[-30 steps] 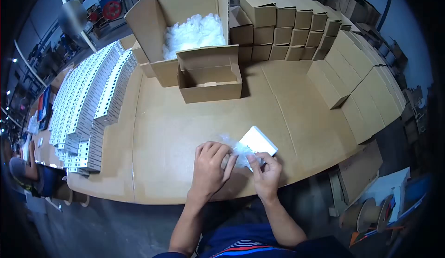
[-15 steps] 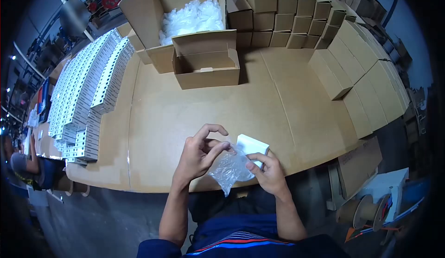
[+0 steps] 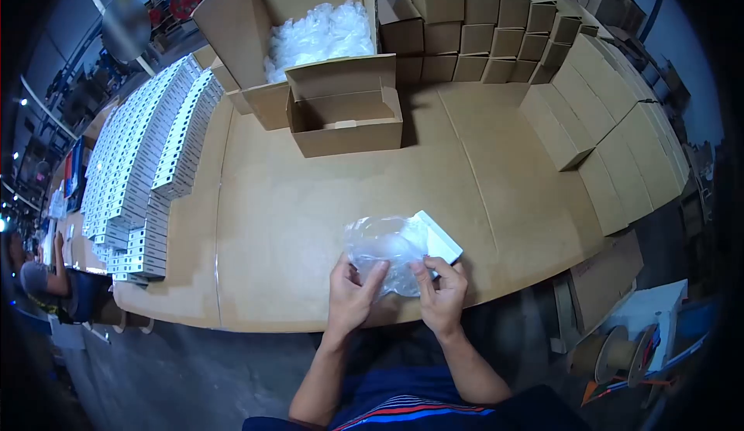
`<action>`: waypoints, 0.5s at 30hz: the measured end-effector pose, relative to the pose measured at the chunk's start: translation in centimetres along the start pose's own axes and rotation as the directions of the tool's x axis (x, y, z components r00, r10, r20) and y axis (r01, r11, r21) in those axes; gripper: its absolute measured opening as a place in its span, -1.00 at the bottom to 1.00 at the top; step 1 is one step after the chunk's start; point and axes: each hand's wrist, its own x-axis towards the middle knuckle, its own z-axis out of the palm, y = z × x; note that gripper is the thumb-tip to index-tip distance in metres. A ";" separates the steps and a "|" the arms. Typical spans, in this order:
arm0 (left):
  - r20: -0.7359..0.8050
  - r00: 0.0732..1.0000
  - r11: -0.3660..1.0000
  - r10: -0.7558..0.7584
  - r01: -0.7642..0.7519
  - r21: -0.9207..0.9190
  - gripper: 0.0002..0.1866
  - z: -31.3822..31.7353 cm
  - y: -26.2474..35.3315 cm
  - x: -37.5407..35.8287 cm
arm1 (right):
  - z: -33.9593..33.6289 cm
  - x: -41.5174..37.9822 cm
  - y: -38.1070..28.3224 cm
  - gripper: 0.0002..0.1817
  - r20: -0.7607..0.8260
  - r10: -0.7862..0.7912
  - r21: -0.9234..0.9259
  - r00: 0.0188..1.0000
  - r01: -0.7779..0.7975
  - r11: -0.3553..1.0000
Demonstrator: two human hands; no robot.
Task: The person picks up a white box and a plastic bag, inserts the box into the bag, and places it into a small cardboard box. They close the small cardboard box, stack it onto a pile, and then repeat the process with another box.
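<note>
A clear plastic bag [image 3: 381, 237] is spread between my two hands over the front part of the table. My left hand [image 3: 353, 293] pinches its lower left side, thumb on top and the other fingers partly hidden under it. My right hand [image 3: 443, 293] grips the bag's right side between thumb and fingers. A small white box [image 3: 439, 236] lies at that same hand, beyond its fingertips and partly behind the bag. Whether the right fingers also hold the box is hidden.
An open cardboard box [image 3: 349, 135] stands at the back, before a larger carton [image 3: 232, 32] full of clear plastic bags [image 3: 325, 34]. White boxes [image 3: 136, 152] are stacked at left. Brown cartons [image 3: 480, 39] line the back right. A person [image 3: 58, 276] is at far left.
My left hand has come down and now holds the bag's lower left side. The bag, crumpled and hanging before, is spread flatter. The white box has shifted slightly right.
</note>
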 end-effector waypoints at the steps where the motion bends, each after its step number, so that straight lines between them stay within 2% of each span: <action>1: -0.033 0.999 1.000 0.025 -0.025 -0.019 -0.73 -0.1 -0.1 0.3 | 0.0 -0.1 -0.1 -0.77 -0.026 0.043 0.037 0.999 -0.042 0.998; 2: -0.066 0.997 0.998 0.050 -0.053 -0.037 -0.77 -0.3 -0.4 0.5 | -0.1 -0.1 -0.1 -0.77 -0.052 0.085 0.074 0.995 -0.081 0.994; 3: -0.059 0.998 0.996 -0.017 0.012 -0.086 -0.80 -1.4 -0.6 0.5 | -0.1 -0.1 0.4 -0.77 -0.058 0.068 0.114 0.996 -0.061 0.992; 5: -0.062 0.998 0.994 -0.010 0.003 -0.112 -0.81 -1.8 -0.9 0.5 | 0.1 -0.1 1.8 -0.77 -0.072 0.033 0.197 0.997 -0.018 0.980; 6: -0.062 0.998 0.993 -0.007 0.000 -0.122 -0.81 -1.9 -0.9 0.6 | -0.1 0.0 1.7 -0.77 -0.050 0.054 0.172 0.997 -0.045 0.984; 7: -0.059 0.998 0.999 0.029 -0.031 -0.039 -0.71 -2.0 -1.1 0.6 | -0.4 0.1 1.3 -0.77 -0.028 0.077 0.147 0.997 -0.072 0.987; 10: 0.085 0.983 0.962 0.161 -0.176 0.208 -0.57 -1.7 -0.2 0.6 | -0.6 0.0 1.4 -0.77 0.021 0.089 0.106 0.996 -0.090 0.990; 11: 0.073 0.997 0.987 -0.003 -0.008 0.159 -0.55 -1.6 0.7 0.4 | -0.6 0.1 1.5 -0.77 0.038 0.078 0.100 0.996 -0.081 0.992; 14: 0.106 0.980 0.953 -0.168 0.134 0.272 -0.54 -2.5 0.1 0.4 | -1.1 0.5 1.5 -0.77 0.160 0.065 0.057 0.985 -0.075 0.996; 15: 0.097 0.988 0.957 -0.117 0.086 0.277 -0.59 -2.5 -0.1 0.4 | -1.6 1.4 0.0 -0.79 0.162 -0.014 0.085 0.987 0.000 0.996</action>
